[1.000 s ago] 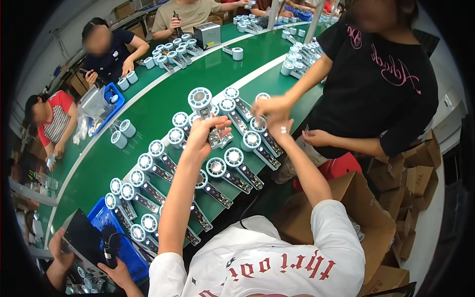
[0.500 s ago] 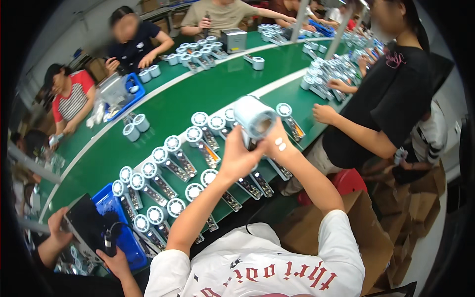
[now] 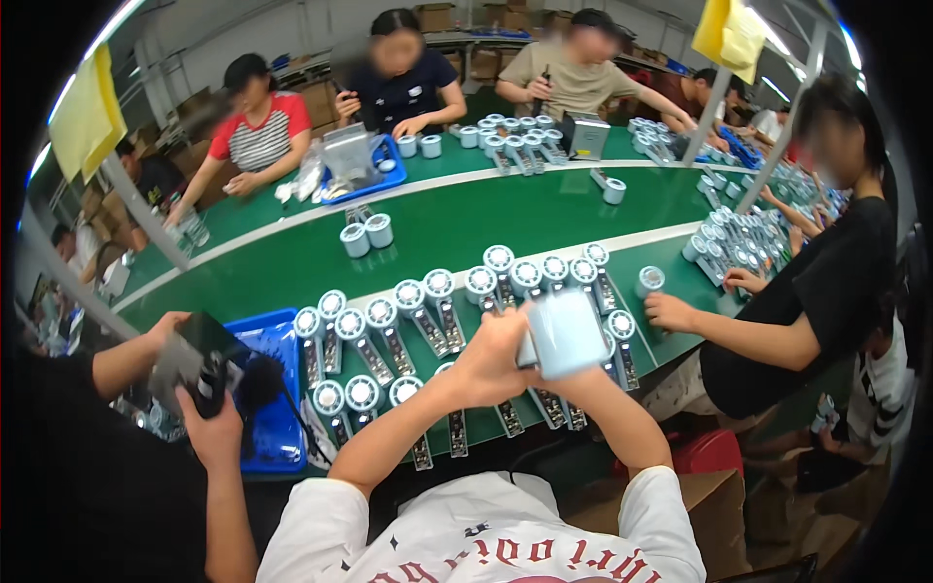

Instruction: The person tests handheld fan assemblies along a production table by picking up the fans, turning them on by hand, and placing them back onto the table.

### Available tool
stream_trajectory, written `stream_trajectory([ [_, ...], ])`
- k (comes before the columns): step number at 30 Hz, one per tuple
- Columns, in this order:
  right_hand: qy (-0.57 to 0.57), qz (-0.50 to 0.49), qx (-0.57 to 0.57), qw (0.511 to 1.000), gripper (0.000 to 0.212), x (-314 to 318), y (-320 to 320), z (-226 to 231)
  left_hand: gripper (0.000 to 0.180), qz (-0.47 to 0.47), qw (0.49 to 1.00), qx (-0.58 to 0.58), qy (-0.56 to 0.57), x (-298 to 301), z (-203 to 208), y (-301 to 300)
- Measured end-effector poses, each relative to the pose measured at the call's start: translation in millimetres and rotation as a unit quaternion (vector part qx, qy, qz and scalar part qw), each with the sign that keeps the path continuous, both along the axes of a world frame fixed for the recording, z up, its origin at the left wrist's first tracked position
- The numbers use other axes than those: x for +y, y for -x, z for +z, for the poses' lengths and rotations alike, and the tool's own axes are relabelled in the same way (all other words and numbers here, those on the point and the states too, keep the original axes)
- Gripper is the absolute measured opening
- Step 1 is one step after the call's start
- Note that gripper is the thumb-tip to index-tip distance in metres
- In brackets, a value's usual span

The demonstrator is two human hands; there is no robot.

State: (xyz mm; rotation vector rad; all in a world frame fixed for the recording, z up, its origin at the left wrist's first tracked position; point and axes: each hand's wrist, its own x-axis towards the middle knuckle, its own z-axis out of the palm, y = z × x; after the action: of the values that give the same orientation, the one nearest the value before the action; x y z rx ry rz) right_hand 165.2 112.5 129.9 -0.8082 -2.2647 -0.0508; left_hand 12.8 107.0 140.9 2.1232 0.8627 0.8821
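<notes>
Above the near edge of the green table, I hold a light-blue handheld fan [image 3: 567, 333] in front of me. Its smooth drum-shaped head faces up, slightly blurred. My left hand [image 3: 494, 355] is closed around its handle side at the left. My right hand [image 3: 575, 385] is under and behind the drum, mostly hidden by it, and seems to grip the same fan from below. Beneath and beyond my hands lie several similar fans [image 3: 380, 313], with round slotted heads and open handles that show circuit boards.
A blue tray [image 3: 299, 389] stands at the left, beside a co-worker's hands [image 3: 209, 428] holding a dark device. Another co-worker's hand [image 3: 671, 313] touches a fan [image 3: 649, 281] at the right. Across the green table [image 3: 466, 216] more people work. A brown carton [image 3: 714, 505] stands low right.
The view has swung and levelled. The fan in my hands has turned: its open end faced me before, its smooth side shows now. The right co-worker's hand has reached a fan on the table.
</notes>
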Motion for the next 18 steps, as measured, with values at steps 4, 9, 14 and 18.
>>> stream_trajectory([
  [4,0.132,-0.110,-0.084,0.982,0.031,38.3,11.5,-11.2,0.035,0.095,0.919,-0.359,0.128,1.6,-4.2,11.0],
  [9,0.346,0.024,0.242,0.906,0.021,8.3,43.6,11.4,0.022,0.161,0.785,-0.541,0.256,-5.9,-17.3,28.5],
  [14,0.432,0.089,0.384,0.811,0.016,3.3,48.5,4.4,0.025,0.172,0.761,-0.567,0.263,-9.7,-22.7,30.0],
  [18,0.421,0.118,0.396,0.807,0.015,4.1,46.1,19.8,0.026,0.167,0.794,-0.512,0.283,-12.1,-26.0,36.5],
])
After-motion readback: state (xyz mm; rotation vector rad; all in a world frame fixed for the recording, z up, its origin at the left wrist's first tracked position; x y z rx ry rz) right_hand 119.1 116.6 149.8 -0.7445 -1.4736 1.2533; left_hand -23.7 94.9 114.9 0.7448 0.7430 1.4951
